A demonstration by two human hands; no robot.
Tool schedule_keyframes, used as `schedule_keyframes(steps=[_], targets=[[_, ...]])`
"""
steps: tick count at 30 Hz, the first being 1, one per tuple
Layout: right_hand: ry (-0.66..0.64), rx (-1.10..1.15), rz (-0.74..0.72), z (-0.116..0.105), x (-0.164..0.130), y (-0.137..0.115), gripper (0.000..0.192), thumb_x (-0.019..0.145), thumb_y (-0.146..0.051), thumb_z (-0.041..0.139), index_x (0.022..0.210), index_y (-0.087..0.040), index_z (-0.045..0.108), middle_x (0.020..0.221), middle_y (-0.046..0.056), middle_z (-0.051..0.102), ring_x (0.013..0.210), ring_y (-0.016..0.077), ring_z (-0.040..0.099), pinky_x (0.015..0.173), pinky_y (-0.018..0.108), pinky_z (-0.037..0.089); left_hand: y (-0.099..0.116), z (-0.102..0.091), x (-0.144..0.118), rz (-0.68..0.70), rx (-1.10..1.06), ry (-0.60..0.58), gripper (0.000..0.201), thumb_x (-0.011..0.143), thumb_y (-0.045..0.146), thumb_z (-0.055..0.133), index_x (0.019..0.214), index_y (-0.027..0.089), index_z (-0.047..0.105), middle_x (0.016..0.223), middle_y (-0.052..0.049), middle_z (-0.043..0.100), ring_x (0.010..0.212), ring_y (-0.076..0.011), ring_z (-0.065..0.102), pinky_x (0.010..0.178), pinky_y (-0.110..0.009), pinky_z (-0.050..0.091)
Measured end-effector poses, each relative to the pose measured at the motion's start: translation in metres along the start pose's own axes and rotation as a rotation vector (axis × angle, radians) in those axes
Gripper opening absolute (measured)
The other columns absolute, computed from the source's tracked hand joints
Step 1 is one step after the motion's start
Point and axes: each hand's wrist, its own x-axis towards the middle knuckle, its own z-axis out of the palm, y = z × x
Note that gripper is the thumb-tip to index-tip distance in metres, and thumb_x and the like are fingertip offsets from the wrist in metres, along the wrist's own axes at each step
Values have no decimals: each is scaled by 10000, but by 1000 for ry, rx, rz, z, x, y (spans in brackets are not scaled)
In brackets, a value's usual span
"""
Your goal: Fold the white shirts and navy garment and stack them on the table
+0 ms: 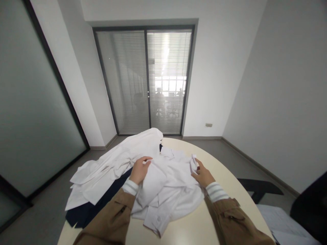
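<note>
A crumpled white shirt (pixel 176 183) lies on the round cream table (pixel 194 224), and a buttoned cuff (pixel 158 219) points toward me. My left hand (pixel 140 170) is at the shirt's upper left, thumb and fingers pinching the cloth. On the other side, my right hand (pixel 203 174) grips a bunched fold at the upper right edge. Beside my left hand, more white garments (pixel 120 153) are heaped over dark navy cloth (pixel 84 212). How many garments are in that heap I cannot tell.
Dark chair parts (pixel 260 187) stand past the table's right edge, near pale papers or cloth (pixel 286 224). Beyond the table are a glass partition with blinds (pixel 166 81) and white walls. A frosted glass panel (pixel 30 102) is at the left.
</note>
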Motion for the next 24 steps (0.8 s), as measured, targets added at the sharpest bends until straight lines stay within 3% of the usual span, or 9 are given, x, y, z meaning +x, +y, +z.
schedule_keyframes(steps=[2, 4, 8, 11, 14, 16, 18, 21, 24], targets=[[13, -10, -4, -2, 2, 5, 728, 702, -255, 661, 1409, -268, 485, 895, 38, 711, 762, 221, 671, 784, 350, 501, -13, -9, 10, -68, -20, 52, 277, 811, 289, 555, 981, 164, 734, 1058, -85, 742, 1017, -235, 655, 972, -356, 463], [94, -4, 5, -1, 3, 8, 627, 727, -253, 630, 1346, -296, 539, 916, 35, 708, 754, 213, 666, 754, 334, 497, -25, -14, 15, -129, -13, 25, 307, 800, 309, 559, 991, 144, 733, 1035, -100, 750, 982, -245, 673, 936, -372, 490], [236, 45, 46, 1, 4, 5, 611, 810, -338, 550, 1408, -264, 448, 1062, 78, 695, 750, 204, 662, 785, 354, 500, -31, -14, 11, -201, -6, -86, 441, 768, 467, 627, 1032, 127, 722, 978, -117, 760, 917, -268, 703, 827, -368, 532], [316, 45, -27, -2, 0, -8, 648, 808, -419, 549, 1407, -208, 418, 1218, 126, 633, 842, 224, 658, 816, 372, 503, -23, -12, -1, -127, 128, -165, 766, 586, 535, 791, 1229, 150, 635, 1297, -175, 639, 1187, -329, 603, 960, -370, 473], [402, -92, -206, -8, -12, -35, 446, 783, -419, 578, 1161, -182, 591, 1180, 146, 619, 975, 270, 613, 869, 394, 473, -16, -11, -16, -58, 365, -256, 1038, 449, 490, 868, 1370, 167, 515, 1452, -218, 490, 1308, -388, 495, 1031, -401, 419], [295, -129, -292, -12, -27, -57, 226, 819, -409, 565, 893, -208, 637, 885, 87, 663, 804, 237, 607, 784, 360, 468, -15, -9, -22, -63, 423, -303, 1005, 453, 407, 875, 1362, 167, 519, 1391, -216, 553, 1261, -396, 540, 1012, -414, 435], [-9, -47, -424, -10, -45, -78, 256, 887, -414, 515, 749, -227, 622, 643, 11, 613, 590, 171, 551, 635, 288, 429, -15, -8, -22, -48, 414, -324, 836, 531, 310, 836, 1308, 168, 563, 1311, -189, 626, 1213, -374, 584, 1000, -407, 447], [-397, 66, -594, 0, -69, -97, 279, 844, -486, 624, 734, -234, 671, 590, -26, 617, 543, 139, 549, 591, 243, 397, -15, -7, -14, 8, 340, -268, 580, 673, 203, 718, 1240, 183, 599, 1256, -137, 668, 1167, -306, 622, 1006, -368, 447], [-490, 15, -612, 14, -78, -98, 391, 680, -555, 774, 920, -251, 724, 755, -1, 677, 674, 176, 606, 678, 269, 443, -16, -11, -4, 63, 309, -91, 434, 768, 159, 635, 1200, 186, 596, 1206, -113, 682, 1130, -268, 632, 1001, -363, 454]])
